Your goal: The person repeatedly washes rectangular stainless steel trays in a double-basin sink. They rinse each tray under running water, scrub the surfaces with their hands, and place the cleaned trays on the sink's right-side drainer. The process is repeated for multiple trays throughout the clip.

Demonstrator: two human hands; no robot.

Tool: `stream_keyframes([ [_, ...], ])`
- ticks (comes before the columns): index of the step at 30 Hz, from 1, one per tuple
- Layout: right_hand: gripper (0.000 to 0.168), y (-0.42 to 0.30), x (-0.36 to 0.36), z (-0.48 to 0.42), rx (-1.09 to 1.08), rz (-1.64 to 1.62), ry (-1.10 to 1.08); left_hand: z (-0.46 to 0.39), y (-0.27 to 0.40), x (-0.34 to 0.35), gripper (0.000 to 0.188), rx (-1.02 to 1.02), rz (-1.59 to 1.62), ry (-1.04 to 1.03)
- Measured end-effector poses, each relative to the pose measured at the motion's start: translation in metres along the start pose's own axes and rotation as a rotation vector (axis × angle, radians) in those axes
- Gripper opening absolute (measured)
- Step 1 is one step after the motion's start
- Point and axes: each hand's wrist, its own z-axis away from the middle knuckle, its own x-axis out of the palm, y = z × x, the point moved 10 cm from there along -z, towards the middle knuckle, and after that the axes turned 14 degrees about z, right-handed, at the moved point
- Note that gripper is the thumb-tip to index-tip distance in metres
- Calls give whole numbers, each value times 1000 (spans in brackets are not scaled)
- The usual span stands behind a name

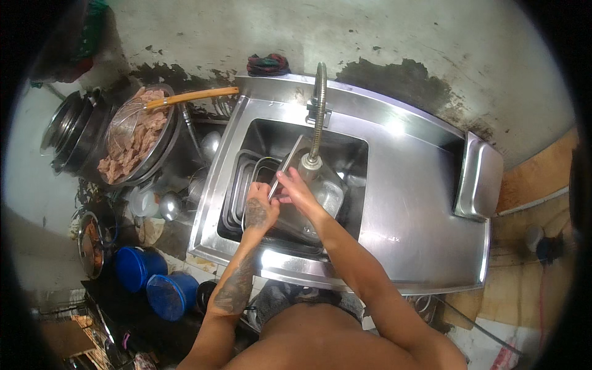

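A rectangular stainless-steel pan is tipped on its side in the sink basin. My left hand is closed around its raised rim, near the lower end. Across from it, my right hand has its fingertips at the same rim; whether they grip it is unclear. The head of a flexible metal faucet hangs just above the pan, beyond my right hand. More nested steel pans stand on edge along the basin's left side, partly hidden by my left hand and forearm.
A steel drainboard extends right, with an upright steel pan at its end. Left of the sink, a bowl of raw meat carries a wooden-handled whisk. Blue buckets stand lower left. A dark cloth lies on the back ledge.
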Motion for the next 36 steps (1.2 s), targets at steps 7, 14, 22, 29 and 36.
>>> stream_keyframes([
  [7, 73, -32, -82, 64, -444, -532, 191, 9, -8, -21, 25, -247, 333, -107],
  [14, 76, -121, -22, 69, -552, 506, 117, 31, 63, -110, 8, 27, 324, 78],
  [22, 70, 52, -26, 2, -12, 257, 255, 78, 172, -167, 13, 322, 140, 301],
  [29, 67, 14, -23, 21, -116, -406, -196, 81, 103, -194, 28, -124, 652, 410],
  [36, 74, -7, -120, 112, 67, -162, -11, 100, -33, -105, 41, -521, 640, 149],
])
